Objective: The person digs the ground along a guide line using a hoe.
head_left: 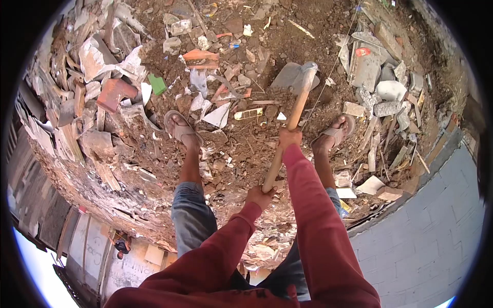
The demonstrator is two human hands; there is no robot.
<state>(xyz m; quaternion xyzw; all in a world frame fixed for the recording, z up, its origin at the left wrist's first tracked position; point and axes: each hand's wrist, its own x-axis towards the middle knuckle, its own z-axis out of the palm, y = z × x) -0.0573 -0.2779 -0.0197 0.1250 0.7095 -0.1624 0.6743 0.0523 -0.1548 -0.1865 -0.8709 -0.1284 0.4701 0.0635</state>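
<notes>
A hoe (302, 97) with a pale wooden handle slants across the ground between my feet. Its broad grey metal blade rests on the brown soil at the far end. My left hand (261, 197) is wrapped round the near end of the handle. Farther up, my right hand (291, 138) grips the same handle. Close to the blade lie a yellow-and-white wrapper (248, 114), a white triangular shard (217, 115) and broken orange tile (201, 55). A thin string or wire (336, 64) runs past the hoe's right side.
Rubble with reddish-brown tile (117, 95) is heaped on the left. More broken concrete (390, 91) lies right. My sandalled feet (186, 132) stand apart on loose soil. A grey block wall (426, 220) rises at lower right. Another person (122, 245) is at lower left.
</notes>
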